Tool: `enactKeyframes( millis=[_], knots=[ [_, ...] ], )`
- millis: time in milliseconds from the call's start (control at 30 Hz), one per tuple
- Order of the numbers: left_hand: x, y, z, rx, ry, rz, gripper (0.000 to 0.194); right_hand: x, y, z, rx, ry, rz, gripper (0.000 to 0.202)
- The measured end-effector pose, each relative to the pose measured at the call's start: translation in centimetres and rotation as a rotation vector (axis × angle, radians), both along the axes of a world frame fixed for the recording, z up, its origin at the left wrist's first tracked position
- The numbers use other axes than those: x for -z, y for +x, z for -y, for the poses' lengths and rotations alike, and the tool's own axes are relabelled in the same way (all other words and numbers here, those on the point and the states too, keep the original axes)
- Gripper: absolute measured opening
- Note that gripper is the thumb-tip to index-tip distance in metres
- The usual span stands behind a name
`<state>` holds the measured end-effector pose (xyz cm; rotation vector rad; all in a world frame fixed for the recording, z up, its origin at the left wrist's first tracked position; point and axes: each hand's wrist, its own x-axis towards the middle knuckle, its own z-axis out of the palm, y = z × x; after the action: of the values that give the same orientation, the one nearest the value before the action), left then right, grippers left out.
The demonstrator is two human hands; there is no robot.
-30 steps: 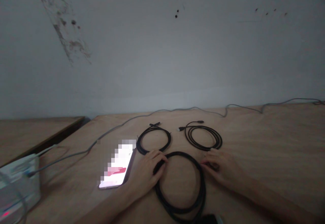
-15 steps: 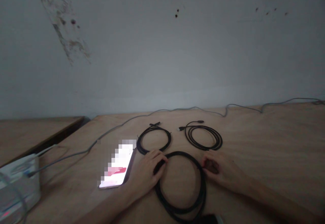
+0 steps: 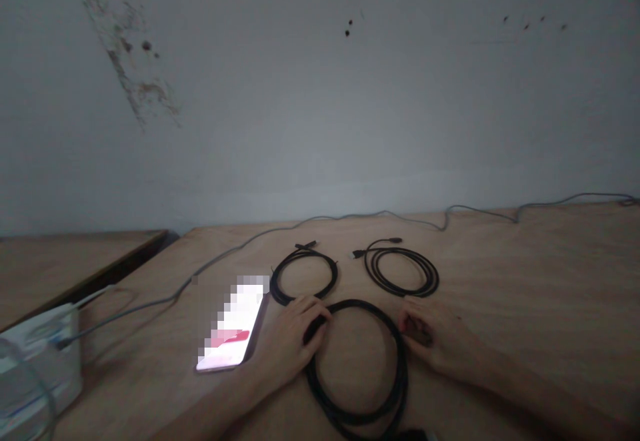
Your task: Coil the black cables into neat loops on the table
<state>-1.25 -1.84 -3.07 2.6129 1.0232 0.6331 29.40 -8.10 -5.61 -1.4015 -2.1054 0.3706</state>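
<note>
A large black cable coil (image 3: 367, 418) lies on the wooden table at the bottom centre, with a dark connector at its lower end, partly cut off by the frame edge. My left hand (image 3: 300, 331) has its fingers curled round the coil's upper left side. At the coil's right side is my right hand (image 3: 425, 334), its fingers bent and thumb and fingertips pinched at the cable or a thin tie on it. Behind lie two smaller black coils: the left coil (image 3: 334, 274) near my left fingers, and the right coil (image 3: 433, 274) beyond my right hand.
A lit phone (image 3: 233, 335) lies left of my left hand. A white box-like device (image 3: 65, 361) with cables stands at the far left. A thin grey cable (image 3: 225, 253) crosses the table's back along the wall. The wooden table (image 3: 525, 281) has a gap on its left.
The dark connector at the bottom has sunk slightly lower in the frame. Both hands keep nearly the same place, with the right fingers shifted very slightly.
</note>
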Motion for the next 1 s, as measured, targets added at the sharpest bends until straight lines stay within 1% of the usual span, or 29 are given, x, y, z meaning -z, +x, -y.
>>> enactKeyframes(
  millis=[133,200,333,433,600,767,867,1000],
  knots=[
    [0.0,0.0,-0.1,-0.004,0.002,-0.001,0.020,0.3,0.1,-0.1,0.037,-0.122,-0.029,0.009],
    [0.0,0.1,-0.2,-0.006,0.000,0.000,0.022,0.3,0.3,-0.1,0.053,-0.135,-0.047,0.011],
    [0.0,0.0,-0.4,-0.019,-0.001,0.013,0.023,-0.2,0.6,0.0,0.036,-0.109,-0.111,0.017],
    [0.1,-0.1,-0.6,-0.031,-0.003,0.041,0.024,-0.6,0.7,-0.1,0.075,-0.090,-0.151,0.016],
    [0.3,-0.3,-0.7,-0.066,0.015,0.062,0.027,-0.6,1.0,-0.5,0.165,-0.055,-0.138,0.010],
    [0.5,-0.2,-0.7,-0.091,0.010,0.053,0.027,-1.1,1.6,-0.9,0.262,0.013,-0.145,0.011],
    [0.5,-0.2,-0.7,-0.098,0.013,0.049,0.026,-1.3,2.0,-1.3,0.279,0.049,-0.119,0.010],
    [0.4,-0.2,-0.6,-0.092,0.020,0.048,0.026,-1.7,2.3,-1.8,0.268,0.102,-0.068,0.010]
  ],
)
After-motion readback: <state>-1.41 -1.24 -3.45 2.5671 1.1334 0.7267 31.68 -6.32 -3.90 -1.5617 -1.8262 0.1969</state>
